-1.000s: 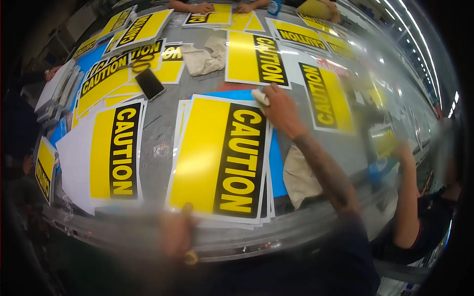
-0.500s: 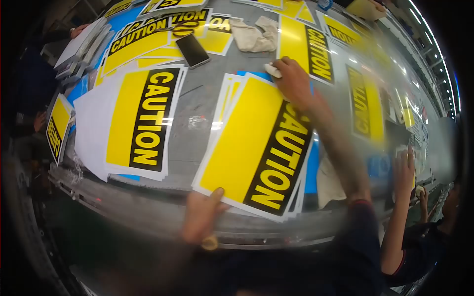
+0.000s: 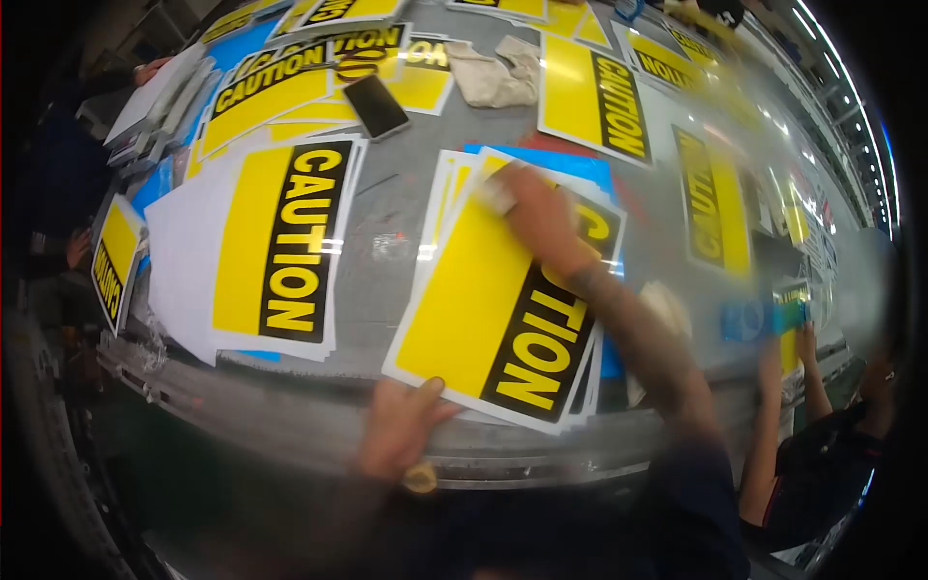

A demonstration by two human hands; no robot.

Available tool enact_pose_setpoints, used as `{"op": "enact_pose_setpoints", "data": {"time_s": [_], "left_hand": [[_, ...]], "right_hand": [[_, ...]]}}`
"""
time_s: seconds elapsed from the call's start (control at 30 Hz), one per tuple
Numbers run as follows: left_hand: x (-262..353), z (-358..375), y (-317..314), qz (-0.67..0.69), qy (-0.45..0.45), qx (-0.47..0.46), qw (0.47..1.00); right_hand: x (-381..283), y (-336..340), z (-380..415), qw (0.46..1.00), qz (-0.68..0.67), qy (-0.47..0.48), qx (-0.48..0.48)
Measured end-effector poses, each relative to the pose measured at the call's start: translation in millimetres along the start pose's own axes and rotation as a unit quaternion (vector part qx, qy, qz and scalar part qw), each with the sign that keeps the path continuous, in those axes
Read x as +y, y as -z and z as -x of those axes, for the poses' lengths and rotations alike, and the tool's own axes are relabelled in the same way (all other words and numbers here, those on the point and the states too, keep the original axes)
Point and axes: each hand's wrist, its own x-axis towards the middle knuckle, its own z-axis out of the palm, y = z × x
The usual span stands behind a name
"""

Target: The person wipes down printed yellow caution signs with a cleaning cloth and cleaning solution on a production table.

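Head view: sign (image 3: pixel 488 300) mid-dial. My left hand (image 3: pixel 401 425) pinches its 7 o'clock edge; right hand (image 3: pixel 543 217), toward 12, grips a blurred white wad (image 3: pixel 497 196). Loose left pinch plus sideways pressure could skew it.

Set in bold yellow capitals on the black band of the front yellow sign (image 3: pixel 464 309): CAUTION, turned sideways and running downward, with middle letters covered by the right forearm (image 3: pixel 623 314). Printed likewise, and fully legible, on the left sign (image 3: pixel 242 261): CAUTION. Repeated on the small tilted sign (image 3: pixel 117 242) at far left, the upper-left sign (image 3: pixel 266 109) and the upper-middle sign (image 3: pixel 572 87). Blurred on the right-hand sign (image 3: pixel 732 217), yet readable as CAUTION. Reduced by overlap to TION on a sign behind (image 3: pixel 365 41), at upper left.
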Motion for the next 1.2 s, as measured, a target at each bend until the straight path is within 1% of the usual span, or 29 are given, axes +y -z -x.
{"op": "enact_pose_setpoints", "data": {"time_s": [0.03,0.07,0.1,0.13,0.17,0.2,0.23,0.27,0.3,0.33,0.4,0.47,0.5,0.6,0.63,0.7,0.73,0.77,0.8,0.83,0.87,0.93,0.97,1.0,1.07,1.1,1.13,1.2], "left_hand": [[-3,1,1,0.009,-0.004,-0.012,1.000],[-6,2,3,0.018,-0.015,-0.016,1.000],[-5,5,6,0.025,-0.029,-0.017,0.999],[1,14,2,0.021,-0.045,-0.012,0.999],[14,26,5,0.033,-0.056,-0.003,0.998],[24,37,7,0.049,-0.063,0.004,0.997],[38,45,12,0.050,-0.087,0.028,0.995],[57,51,22,0.048,-0.105,0.048,0.992],[72,53,36,0.053,-0.148,0.073,0.985],[89,54,51,0.047,-0.190,0.094,0.976],[125,51,96,0.010,-0.244,0.120,0.962],[154,44,151,-0.013,-0.264,0.139,0.954],[162,41,173,-0.020,-0.277,0.144,0.950],[174,34,212,-0.077,-0.267,0.182,0.943],[174,36,212,-0.121,-0.249,0.229,0.933],[168,41,208,-0.208,-0.206,0.307,0.906],[173,48,210,-0.361,-0.131,0.341,0.858],[171,54,220,-0.468,-0.089,0.347,0.808],[173,69,190,-0.587,-0.031,0.386,0.711],[164,76,181,-0.585,-0.038,0.384,0.713],[158,84,173,-0.583,-0.043,0.389,0.712],[129,77,90,-0.518,-0.102,0.318,0.788],[107,64,70,-0.571,-0.203,0.236,0.759],[89,50,54,-0.614,-0.302,0.149,0.714],[71,30,24,-0.650,-0.236,0.086,0.717],[64,25,19,-0.629,-0.222,0.097,0.739],[60,20,16,-0.608,-0.210,0.103,0.759],[55,12,14,-0.567,-0.199,0.117,0.791]], "right_hand": [[55,-5,-19,0.989,0.067,0.030,0.132],[59,41,-34,0.990,0.090,-0.101,0.036],[111,46,-35,0.988,0.121,-0.058,0.082],[115,72,-35,0.987,0.101,-0.083,0.098],[129,84,-30,0.971,0.102,-0.177,0.124],[154,96,-19,0.974,0.098,-0.081,0.189],[179,108,-11,0.972,0.014,-0.117,0.201],[123,137,-5,0.969,0.085,-0.177,0.152],[121,144,9,0.973,0.053,-0.185,0.130],[128,145,25,0.981,0.077,-0.136,0.119],[120,148,57,0.983,0.119,-0.093,0.103],[94,154,72,0.986,0.092,-0.102,0.094],[89,153,80,0.985,0.065,-0.125,0.100],[87,161,93,0.990,0.105,-0.066,0.063],[74,166,91,0.989,0.065,-0.114,0.073],[59,174,88,0.989,0.070,-0.101,0.081],[52,183,92,0.989,0.081,-0.099,0.080],[41,190,94,0.989,0.073,-0.105,0.078],[32,194,93,0.989,0.060,-0.107,0.081],[28,200,97,0.990,0.053,-0.117,0.057],[22,199,100,0.992,0.044,-0.109,0.055],[3,187,97,0.996,0.016,-0.080,0.041],[-15,175,94,0.997,-0.021,-0.072,0.026],[-29,164,91,0.999,-0.031,-0.039,-0.005],[-45,135,97,0.997,-0.038,0.012,-0.068],[-53,125,100,0.993,-0.041,0.015,-0.107],[-57,111,106,0.993,-0.048,0.030,-0.099],[-54,89,118,0.995,-0.081,0.005,-0.065]]}}
